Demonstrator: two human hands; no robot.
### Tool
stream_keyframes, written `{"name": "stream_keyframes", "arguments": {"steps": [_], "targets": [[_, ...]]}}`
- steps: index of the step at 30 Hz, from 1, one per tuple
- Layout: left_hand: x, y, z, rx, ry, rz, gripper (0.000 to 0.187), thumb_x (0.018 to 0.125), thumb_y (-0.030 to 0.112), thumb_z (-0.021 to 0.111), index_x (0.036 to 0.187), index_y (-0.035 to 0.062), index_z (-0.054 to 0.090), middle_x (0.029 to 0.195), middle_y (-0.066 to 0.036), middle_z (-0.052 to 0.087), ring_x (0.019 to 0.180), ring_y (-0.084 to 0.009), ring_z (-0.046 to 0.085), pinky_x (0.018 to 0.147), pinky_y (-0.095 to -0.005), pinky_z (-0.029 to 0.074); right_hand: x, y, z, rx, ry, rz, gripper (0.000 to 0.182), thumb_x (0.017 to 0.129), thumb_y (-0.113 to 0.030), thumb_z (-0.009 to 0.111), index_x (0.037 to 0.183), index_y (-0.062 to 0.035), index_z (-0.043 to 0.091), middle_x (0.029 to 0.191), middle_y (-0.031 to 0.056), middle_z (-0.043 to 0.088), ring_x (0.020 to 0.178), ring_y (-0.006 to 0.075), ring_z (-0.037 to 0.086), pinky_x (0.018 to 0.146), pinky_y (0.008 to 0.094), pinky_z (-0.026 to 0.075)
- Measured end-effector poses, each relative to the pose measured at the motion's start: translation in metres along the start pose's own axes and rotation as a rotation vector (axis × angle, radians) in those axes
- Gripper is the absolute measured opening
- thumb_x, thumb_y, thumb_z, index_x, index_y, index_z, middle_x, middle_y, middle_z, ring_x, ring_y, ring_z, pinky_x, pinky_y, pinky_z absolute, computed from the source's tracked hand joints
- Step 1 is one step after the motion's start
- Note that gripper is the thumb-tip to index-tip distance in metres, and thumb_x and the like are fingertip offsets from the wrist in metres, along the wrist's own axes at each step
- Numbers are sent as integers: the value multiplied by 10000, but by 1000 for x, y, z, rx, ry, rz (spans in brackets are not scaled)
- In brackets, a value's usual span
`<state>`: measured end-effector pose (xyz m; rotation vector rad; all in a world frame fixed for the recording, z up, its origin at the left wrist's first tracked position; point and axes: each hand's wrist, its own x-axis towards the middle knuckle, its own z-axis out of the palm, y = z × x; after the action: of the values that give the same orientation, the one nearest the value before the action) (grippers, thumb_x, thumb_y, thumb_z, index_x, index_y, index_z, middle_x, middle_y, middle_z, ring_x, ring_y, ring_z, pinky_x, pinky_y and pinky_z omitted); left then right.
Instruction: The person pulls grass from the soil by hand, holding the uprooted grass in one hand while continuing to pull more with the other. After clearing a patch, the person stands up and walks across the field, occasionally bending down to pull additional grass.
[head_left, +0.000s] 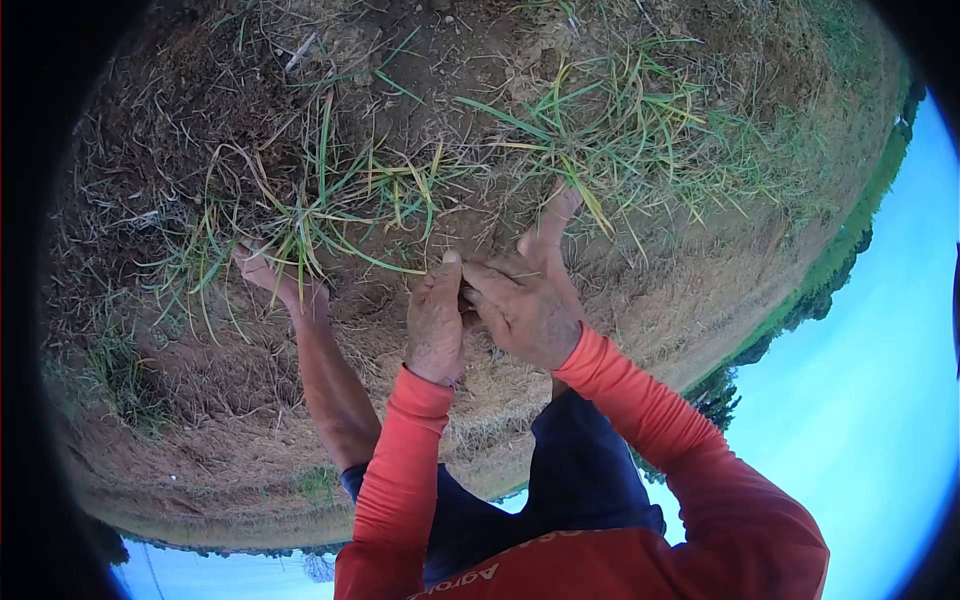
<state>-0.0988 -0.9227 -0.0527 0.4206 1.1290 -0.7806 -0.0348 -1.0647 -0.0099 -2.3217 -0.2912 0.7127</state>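
My left hand [435, 318] is closed, its thumb pointing up and away from me, close against my right hand. My right hand [522, 308] is also closed, with fingers bent and tips pressed together beside the left thumb. Whatever lies between the fingers is hidden or too small to make out. Just beyond the hands, a tuft of long, thin green and yellowing leaves [310, 215] grows by my left foot [268, 272]. A second, fuller tuft [600, 120] rises near my right foot [548, 222].
Dry brown soil [420, 110] with straw and dead stems spreads around the feet. A small green clump [125, 375] stands at the left. My bare left leg [335, 390] and dark shorts [590, 460] are below the hands. Trees [800, 300] line the field's edge.
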Motion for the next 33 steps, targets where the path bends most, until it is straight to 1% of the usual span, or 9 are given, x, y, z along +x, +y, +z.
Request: {"name": "stream_keyframes", "arguments": {"steps": [2, 5, 7, 9, 12, 15, 17, 19, 33], "targets": [[3, -1, -6, 119, 203, 114, 314, 1043, 397, 563, 1031, 94, 645, 878, -28, 700, 745, -91, 663, 607, -215, 507, 0, 15, 2, 151, 68, 178, 198, 943, -96, 654, 1106, 14, 677, 846, 102, 704, 770, 190, 660, 794, 323, 514], [2, -1, -7, 212, 178, 111, 293, 1044, 387, 560, 1005, 110, 648, 841, -18, 686, 702, -97, 653, 586, -219, 485, 36, 103, -3, 492, 569, 784, 247, 937, -159, 664, 1087, 32, 710, 894, 158, 730, 812, 213, 686, 792, 321, 516], [-3, 0, -2, 271, 117, 86, 300, 1042, 392, 562, 1003, 110, 656, 836, -16, 685, 702, -96, 648, 588, -220, 478, 57, 182, -3, 242, 575, 908, 304, 934, -236, 674, 999, 58, 715, 884, 152, 733, 820, 221, 698, 766, 342, 523], [-5, -1, 4, 322, 76, 50, 309, 1039, 400, 566, 997, 110, 665, 836, -15, 687, 701, -93, 642, 594, -220, 474, 73, 209, 3, 203, 329, 1129, 320, 904, -296, 724, 1025, 0, 712, 789, 44, 663, 709, 144, 650, 644, 271, 532], [-3, -8, 0, 327, 108, 66, 319, 1034, 410, 573, 988, 111, 675, 833, -12, 685, 702, -88, 630, 603, -223, 466, 72, 219, 14, -405, 74, 895, 368, 895, -304, 704, 1083, 12, 683, 875, 110, 703, 763, 221, 711, 674, 334, 580], [1, -12, -4, 306, 124, 91, 312, 1032, 404, 577, 971, 114, 675, 832, -9, 685, 707, -83, 626, 608, -225, 466, 84, 225, 31, 603, 414, 1339, 370, 875, -295, 682, 1018, 46, 681, 900, 204, 715, 835, 341, 730, 755, 411, 586], [2, -11, -4, 303, 119, 96, 304, 1033, 399, 576, 967, 118, 673, 828, -5, 685, 708, -82, 626, 609, -223, 464, 83, 261, 53, 41, 230, 1157, 386, 888, -285, 656, 990, 87, 684, 991, 298, 691, 925, 428, 694, 866, 451, 547], [1, -14, -4, 305, 111, 92, 298, 1035, 394, 574, 962, 122, 672, 824, -2, 684, 705, -79, 624, 608, -221, 462, 83, 216, 40, -141, 276, 1106, 400, 913, -278, 637, 1010, 107, 684, 1074, 343, 674, 1048, 473, 660, 960, 480, 506], [4, -19, -6, 324, 131, 95, 287, 1037, 388, 572, 950, 131, 665, 820, 3, 684, 691, -76, 611, 600, -219, 444, 62, 222, 51, -233, 351, 925, 464, 943, -371, 624, 981, 86, 690, 948, 331, 685, 958, 470, 675, 891, 495, 518]]}}
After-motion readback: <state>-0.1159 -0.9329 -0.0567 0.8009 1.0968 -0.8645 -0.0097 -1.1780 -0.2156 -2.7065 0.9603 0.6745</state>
